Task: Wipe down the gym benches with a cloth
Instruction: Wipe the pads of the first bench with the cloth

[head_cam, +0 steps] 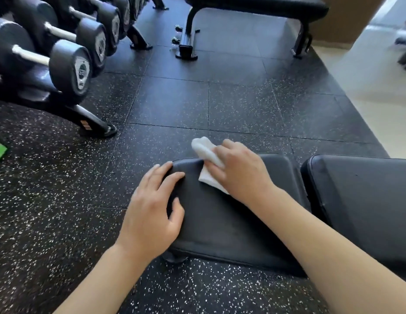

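Your right hand (239,171) lies flat just above mid-frame, its fingers nearly straight and pressing a white cloth (207,163) onto the far edge of the seat pad (220,214); part of the cloth bunches up past the pad's rim, over the floor (175,98). Your left hand (152,205) rests on the pad's left edge at centre, fingers spread and relaxed, holding nothing, fingertips on the top corner and thumb on the surface.

By the look of it, you are mid-wipe on this pad, working its far edge. The next move likely calls for drawing the cloth back toward you across the surface under even pressure, the left hand steadying the pad and shifting out of the cloth's path.

Mind the edges: the cloth overhangs the far rim and could slip off. A narrow gap at right separates this pad from the back pad (360,200), which still needs wiping. Speckled floor lies open around the pad. The dumbbell rack (61,64) at upper left and a second bench (254,5) at top stand well apart.
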The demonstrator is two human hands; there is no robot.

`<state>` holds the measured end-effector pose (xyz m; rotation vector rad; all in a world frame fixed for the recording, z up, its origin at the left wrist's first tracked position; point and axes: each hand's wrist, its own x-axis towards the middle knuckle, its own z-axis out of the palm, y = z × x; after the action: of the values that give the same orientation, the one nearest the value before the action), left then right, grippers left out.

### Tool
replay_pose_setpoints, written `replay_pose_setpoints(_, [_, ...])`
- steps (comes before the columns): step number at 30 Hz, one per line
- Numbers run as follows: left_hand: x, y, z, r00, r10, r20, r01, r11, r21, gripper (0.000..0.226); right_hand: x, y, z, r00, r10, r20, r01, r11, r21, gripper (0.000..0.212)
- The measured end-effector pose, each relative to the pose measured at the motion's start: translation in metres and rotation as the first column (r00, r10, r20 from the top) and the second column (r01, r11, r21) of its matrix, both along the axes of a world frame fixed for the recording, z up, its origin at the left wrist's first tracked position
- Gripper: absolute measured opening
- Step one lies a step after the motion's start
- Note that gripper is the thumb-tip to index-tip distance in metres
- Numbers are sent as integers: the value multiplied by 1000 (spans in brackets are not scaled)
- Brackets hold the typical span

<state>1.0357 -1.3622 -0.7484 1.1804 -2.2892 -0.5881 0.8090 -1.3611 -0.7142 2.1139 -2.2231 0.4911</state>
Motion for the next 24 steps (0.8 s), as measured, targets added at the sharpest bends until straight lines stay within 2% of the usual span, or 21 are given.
replay_pose_setpoints(2, [-3,6,-4,998,57,-26,-57,998,-1,57,-32,-5,4,987,-162,-11,162,986,32,35])
replay_pose_setpoints(4, [-3,7,-10,992,92,-91,-91,996,11,56,-35,-5,6,979,-199,-40,201,979,42,36])
replay_pose_setpoints(7, [0,0,-17,971,96,-218,-92,995,28,50,6,11,3,999,-8,-52,8,1000,-4,29])
replay_pose_setpoints(11, [1,-3,-17,921,120,-371,-86,991,107,40,58,57,1,969,243,-37,-244,970,-8,25])
replay_pose_setpoints(17, [1,-2,-23,896,153,-417,-94,983,158,44,50,101,-8,935,339,-102,-344,938,-46,25])
replay_pose_setpoints(19, [-1,-3,-23,892,170,-419,-117,982,150,44,32,92,-10,956,278,-91,-286,954,-90,23])
replay_pose_setpoints(21, [-3,-2,-23,886,189,-423,-134,979,156,45,10,75,-4,991,125,-40,-129,986,-106,21])
replay_pose_setpoints(23, [-3,-2,-23,885,190,-425,-132,978,162,45,1,61,3,1000,-12,-23,10,998,-57,21])
replay_pose_setpoints(24, [-3,-2,-23,886,185,-426,-128,979,160,45,7,59,4,999,-20,-46,18,999,-37,22])
